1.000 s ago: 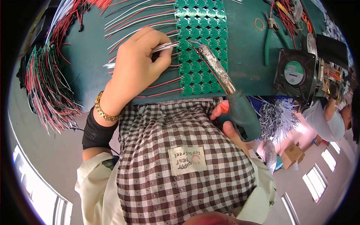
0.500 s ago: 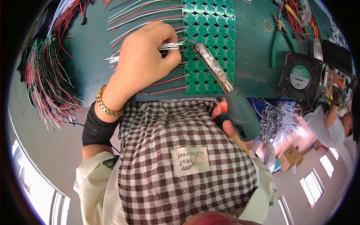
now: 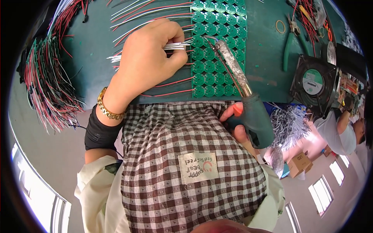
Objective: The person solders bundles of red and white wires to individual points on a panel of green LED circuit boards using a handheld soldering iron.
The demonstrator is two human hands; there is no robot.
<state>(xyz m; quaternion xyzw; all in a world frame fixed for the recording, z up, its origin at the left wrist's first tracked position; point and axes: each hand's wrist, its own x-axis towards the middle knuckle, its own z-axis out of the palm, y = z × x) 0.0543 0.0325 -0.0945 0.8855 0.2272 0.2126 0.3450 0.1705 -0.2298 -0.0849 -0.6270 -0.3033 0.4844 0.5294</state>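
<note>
My left hand is closed in a pinch around a bundle of white wires, whose right ends reach the left edge of a green circuit board panel. The panel carries rows of round boards. Red wires and white ones run left from its edge, some passing under the hand. My right hand grips the dark green handle of a soldering gun with an orange-red trigger. The gun's metal barrel slants up and left over the panel. Its thin tip is above the boards, a little right of the wire ends.
Bundles of red, white and black wires hang over the table's left side. Green-handled pliers, a yellow ring and a black fan lie to the right. A bundle of grey wires is below the table edge; another person sits beyond.
The soldering gun has shifted right, its tip moving away from the white wire ends. My left hand keeps its pinch on the wires, almost in the same place.
</note>
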